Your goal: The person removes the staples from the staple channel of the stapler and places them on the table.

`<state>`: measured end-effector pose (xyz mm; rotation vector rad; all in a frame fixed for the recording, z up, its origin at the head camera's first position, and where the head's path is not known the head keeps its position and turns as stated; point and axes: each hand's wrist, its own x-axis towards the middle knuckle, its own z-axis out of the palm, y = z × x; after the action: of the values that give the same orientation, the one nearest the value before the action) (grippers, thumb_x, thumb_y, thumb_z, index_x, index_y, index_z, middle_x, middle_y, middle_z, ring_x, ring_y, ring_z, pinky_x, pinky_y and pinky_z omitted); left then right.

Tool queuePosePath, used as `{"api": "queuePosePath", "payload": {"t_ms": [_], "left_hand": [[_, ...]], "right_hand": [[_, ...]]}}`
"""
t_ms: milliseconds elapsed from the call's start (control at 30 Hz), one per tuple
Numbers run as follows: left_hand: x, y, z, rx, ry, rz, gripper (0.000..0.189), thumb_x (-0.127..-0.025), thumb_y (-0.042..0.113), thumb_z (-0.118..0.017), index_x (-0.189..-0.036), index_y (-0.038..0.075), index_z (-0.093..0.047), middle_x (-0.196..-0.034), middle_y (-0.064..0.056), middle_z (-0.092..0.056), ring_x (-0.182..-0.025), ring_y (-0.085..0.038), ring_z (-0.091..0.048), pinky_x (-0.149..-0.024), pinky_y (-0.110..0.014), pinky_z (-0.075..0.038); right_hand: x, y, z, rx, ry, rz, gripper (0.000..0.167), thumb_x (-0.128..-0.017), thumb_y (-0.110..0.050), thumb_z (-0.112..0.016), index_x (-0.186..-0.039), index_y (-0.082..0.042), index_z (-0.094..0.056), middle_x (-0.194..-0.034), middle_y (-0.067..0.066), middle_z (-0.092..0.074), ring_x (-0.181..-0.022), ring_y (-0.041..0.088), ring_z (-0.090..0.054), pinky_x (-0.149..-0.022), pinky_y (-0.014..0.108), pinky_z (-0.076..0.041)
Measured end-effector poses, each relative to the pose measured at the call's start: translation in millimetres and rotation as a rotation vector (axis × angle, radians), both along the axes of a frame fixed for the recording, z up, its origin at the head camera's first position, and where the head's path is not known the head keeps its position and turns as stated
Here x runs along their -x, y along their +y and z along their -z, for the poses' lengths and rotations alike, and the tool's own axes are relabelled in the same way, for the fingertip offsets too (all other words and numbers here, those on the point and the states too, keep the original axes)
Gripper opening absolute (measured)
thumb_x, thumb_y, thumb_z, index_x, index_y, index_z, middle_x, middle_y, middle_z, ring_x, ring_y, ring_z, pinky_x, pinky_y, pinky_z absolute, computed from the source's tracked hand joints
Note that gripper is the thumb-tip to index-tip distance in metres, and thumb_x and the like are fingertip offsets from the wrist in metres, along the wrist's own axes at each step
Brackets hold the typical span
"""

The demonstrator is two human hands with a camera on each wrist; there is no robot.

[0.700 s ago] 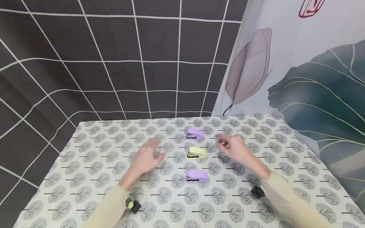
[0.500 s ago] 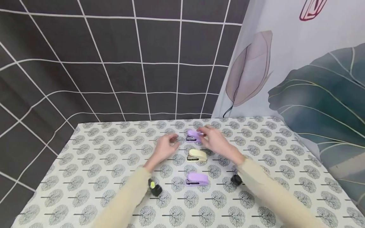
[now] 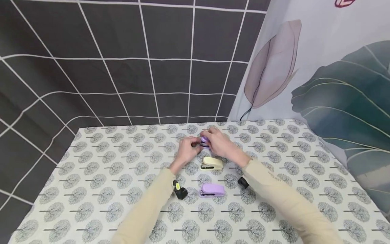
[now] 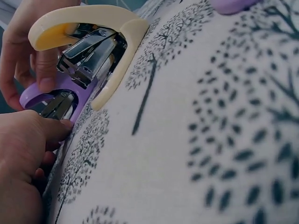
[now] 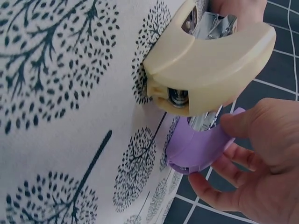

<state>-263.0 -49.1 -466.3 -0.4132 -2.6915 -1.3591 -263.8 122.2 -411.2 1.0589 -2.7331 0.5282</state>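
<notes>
Farthest of a row of staplers, a purple stapler (image 5: 198,147) lies on the patterned cloth, partly covered by both hands. My right hand (image 3: 220,142) holds its body from the right, thumb on the upper arm and fingers at the rear end. From the left, my left hand (image 3: 187,149) has its fingertips at the stapler's front end; in the left wrist view its thumb (image 4: 56,129) touches the base. Nearer to me sits a cream stapler (image 3: 212,163), untouched, its metal magazine (image 4: 91,53) showing. Closest is a second purple stapler (image 3: 212,190), also untouched.
A white cloth (image 3: 122,203) printed with grey trees covers the table. Behind it hangs a dark curtain with a white grid (image 3: 122,74). To the right is a pale curtain (image 3: 323,37) with large leaf shapes.
Both hands have moved inward to the far purple stapler. The right hand reached it first and has taken hold; the left has come to its front end. The other staplers stay put.
</notes>
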Motion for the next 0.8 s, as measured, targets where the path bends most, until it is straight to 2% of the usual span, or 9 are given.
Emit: {"api": "queuePosePath", "payload": {"t_ms": [133, 333, 467, 533, 667, 800], "left_hand": [[0.8, 1.5, -0.6, 0.024, 0.004, -0.035, 0.027, -0.080, 0.007, -0.082, -0.106, 0.005, -0.075, -0.099, -0.006, -0.071, -0.088, -0.022, -0.061, -0.082, -0.037, -0.048], [-1.0, 4.5, -3.5, 0.053, 0.013, -0.045, 0.028, -0.081, 0.010, -0.082, -0.107, 0.007, -0.075, -0.104, -0.005, -0.072, -0.095, -0.024, -0.060, -0.091, -0.042, -0.044], [-1.7, 7.1, -3.8, 0.058, 0.012, -0.042, 0.028, -0.081, 0.010, -0.082, -0.108, 0.008, -0.076, -0.105, -0.004, -0.072, -0.097, -0.025, -0.059, -0.093, -0.043, -0.043], [-1.8, 8.1, -3.0, 0.061, 0.004, -0.035, 0.028, -0.081, 0.010, -0.082, -0.109, 0.008, -0.075, -0.106, -0.004, -0.072, -0.100, -0.024, -0.059, -0.098, -0.044, -0.041], [-2.2, 8.4, -1.4, 0.052, -0.014, -0.020, 0.029, -0.083, 0.011, -0.081, -0.111, 0.009, -0.074, -0.110, -0.003, -0.071, -0.101, -0.023, -0.058, -0.099, -0.045, -0.039], [-3.7, 3.6, -1.3, 0.049, -0.018, -0.025, 0.030, -0.083, 0.010, -0.080, -0.112, 0.010, -0.075, -0.111, -0.001, -0.071, -0.096, -0.021, -0.055, -0.090, -0.041, -0.043]], "right_hand": [[-0.2, -0.7, -2.3, -0.003, -0.016, 0.005, 0.032, -0.090, 0.004, -0.066, -0.122, -0.001, -0.064, -0.102, 0.015, -0.060, -0.088, 0.028, -0.061, -0.075, 0.038, -0.056], [-2.4, 0.8, -3.6, 0.010, -0.019, 0.030, 0.031, -0.090, 0.005, -0.065, -0.120, -0.002, -0.065, -0.105, 0.015, -0.060, -0.092, 0.029, -0.060, -0.076, 0.039, -0.055], [-2.5, 2.7, -2.7, 0.023, -0.014, 0.036, 0.033, -0.086, 0.009, -0.066, -0.118, -0.001, -0.065, -0.101, 0.014, -0.059, -0.090, 0.028, -0.059, -0.076, 0.037, -0.055], [-1.6, 4.5, -2.1, 0.033, -0.014, 0.036, 0.035, -0.084, 0.012, -0.066, -0.117, 0.000, -0.065, -0.100, 0.014, -0.059, -0.089, 0.028, -0.059, -0.078, 0.038, -0.055], [-1.2, 13.1, -3.3, 0.105, -0.044, 0.055, 0.038, -0.080, 0.016, -0.065, -0.114, 0.001, -0.061, -0.098, 0.016, -0.059, -0.087, 0.032, -0.059, -0.078, 0.042, -0.055], [-0.8, 22.1, -1.8, 0.200, -0.077, 0.048, 0.037, -0.081, 0.017, -0.063, -0.114, 0.001, -0.056, -0.094, 0.014, -0.055, -0.082, 0.030, -0.057, -0.074, 0.043, -0.054]]}}
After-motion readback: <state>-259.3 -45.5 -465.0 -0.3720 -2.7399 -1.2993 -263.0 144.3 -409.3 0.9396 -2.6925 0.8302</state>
